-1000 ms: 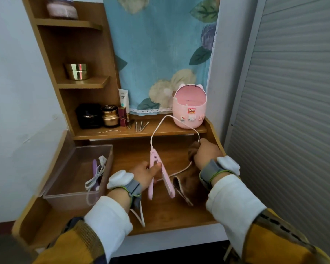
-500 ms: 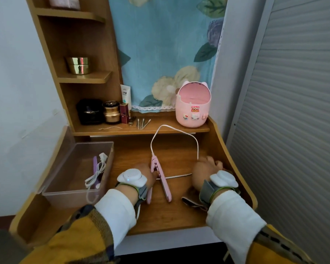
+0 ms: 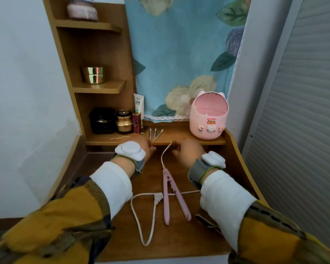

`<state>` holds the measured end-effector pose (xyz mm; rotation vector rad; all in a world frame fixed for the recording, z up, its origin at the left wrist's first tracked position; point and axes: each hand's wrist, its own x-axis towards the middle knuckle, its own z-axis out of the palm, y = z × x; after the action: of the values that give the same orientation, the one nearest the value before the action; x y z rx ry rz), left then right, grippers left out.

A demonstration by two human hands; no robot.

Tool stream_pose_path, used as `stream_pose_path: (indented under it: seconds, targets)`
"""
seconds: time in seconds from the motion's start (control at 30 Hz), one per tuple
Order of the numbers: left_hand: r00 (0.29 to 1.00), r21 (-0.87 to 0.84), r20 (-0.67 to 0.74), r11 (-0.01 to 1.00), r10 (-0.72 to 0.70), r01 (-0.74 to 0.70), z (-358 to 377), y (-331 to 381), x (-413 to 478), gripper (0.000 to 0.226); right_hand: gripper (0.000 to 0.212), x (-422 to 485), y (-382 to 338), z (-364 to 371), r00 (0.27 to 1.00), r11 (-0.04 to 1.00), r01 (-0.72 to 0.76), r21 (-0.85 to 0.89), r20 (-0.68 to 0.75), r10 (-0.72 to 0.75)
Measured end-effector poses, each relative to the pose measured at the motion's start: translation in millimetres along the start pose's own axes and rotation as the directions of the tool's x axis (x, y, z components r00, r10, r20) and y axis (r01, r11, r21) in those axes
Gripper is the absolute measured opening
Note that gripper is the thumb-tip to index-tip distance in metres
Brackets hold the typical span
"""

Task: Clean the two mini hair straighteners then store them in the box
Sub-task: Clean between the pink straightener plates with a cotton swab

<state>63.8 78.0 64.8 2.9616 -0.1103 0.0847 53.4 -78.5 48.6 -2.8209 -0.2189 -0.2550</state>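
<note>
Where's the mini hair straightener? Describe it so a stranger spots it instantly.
On the wooden desk below the floral curtain, look between the two forearms. The mini hair straightener lies there: slim, pink, splayed in a V, with a pale cord.

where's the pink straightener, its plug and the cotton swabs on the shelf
pink hair straightener (image 3: 166,206), head view, on its left blade
plug (image 3: 158,199), head view, on the white plug body
cotton swabs (image 3: 155,133), head view, on the middle swab's stick
</note>
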Motion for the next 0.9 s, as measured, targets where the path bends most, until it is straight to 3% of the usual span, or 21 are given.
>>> stream_pose_path:
  seconds: [0.13, 0.37, 0.67, 0.77, 0.9]
  targets:
    - [0.993, -0.096, -0.109, 0.994, 0.045, -0.055, -2, -10, 24, 0.038, 0.026, 20, -11, 2, 0.999, 0.999, -0.009, 0.042, -0.034, 0.01]
    - [0.976, 0.086, -0.164, 0.988, 0.14, -0.128, 23, -8, 44, 0.062, 0.021, 25, -6, 16, 0.995, 0.995, -0.045, 0.091, -0.084, 0.053]
    - [0.945, 0.039, -0.258, 0.979, 0.201, -0.198, 33, 2, 46, 0.028, 0.019, 22, 7, 25, 0.985, 0.96, -0.091, 0.265, -0.116, 0.125]
    - [0.947, -0.033, -0.264, 0.98, 0.18, -0.196, 32, 6, 40, 0.025, 0.019, 19, 7, 27, 0.976, 0.818, -0.163, 0.551, -0.033, 0.217]
    - [0.93, -0.158, -0.334, 0.964, 0.15, -0.212, 27, 12, 29, 0.014, 0.031, 17, -4, 24, 0.93, 0.392, -0.332, 0.858, 0.228, 0.288]
